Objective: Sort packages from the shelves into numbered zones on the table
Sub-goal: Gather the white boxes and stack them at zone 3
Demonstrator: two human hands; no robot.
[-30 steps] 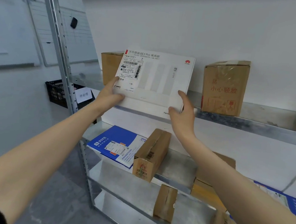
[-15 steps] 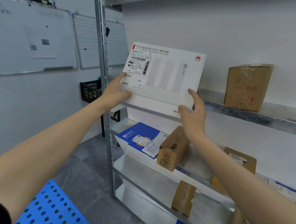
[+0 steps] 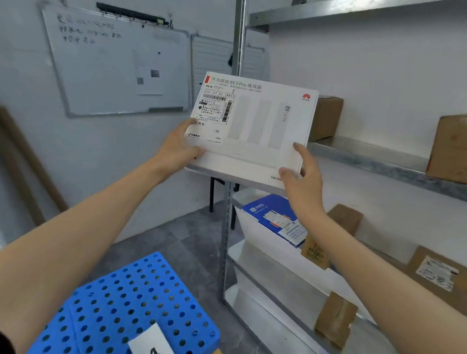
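A person is holding a flat white package (image 3: 261, 139) up in the air with both bare hands. They are holding it in front of the left upright post (image 3: 237, 34) of a metal shelving unit (image 3: 371, 160), level with one of its upper shelves. The package's printed face is tilting toward the camera, with a shipping label (image 3: 214, 108) in its upper left corner and a small red logo at the upper right.

The left hand (image 3: 179, 146) is gripping the lower left corner, thumb on the front and fingers hidden behind. The right hand (image 3: 302, 177) is gripping the lower right corner, thumb and forefinger lying on the front near the right edge.

Behind the package, a brown carton (image 3: 328, 117) is sitting on the upper shelf, partly hidden. A second taped carton (image 3: 466, 148) is standing farther right on the same shelf. On the shelf below, a blue and white mailer (image 3: 274, 218) is lying near the left end, with more brown cartons to its right.

At the near left, a blue perforated panel (image 3: 141, 296) is carrying a white card (image 3: 154, 352) printed with the number 4. A whiteboard (image 3: 117, 63) is hanging on the far left wall.
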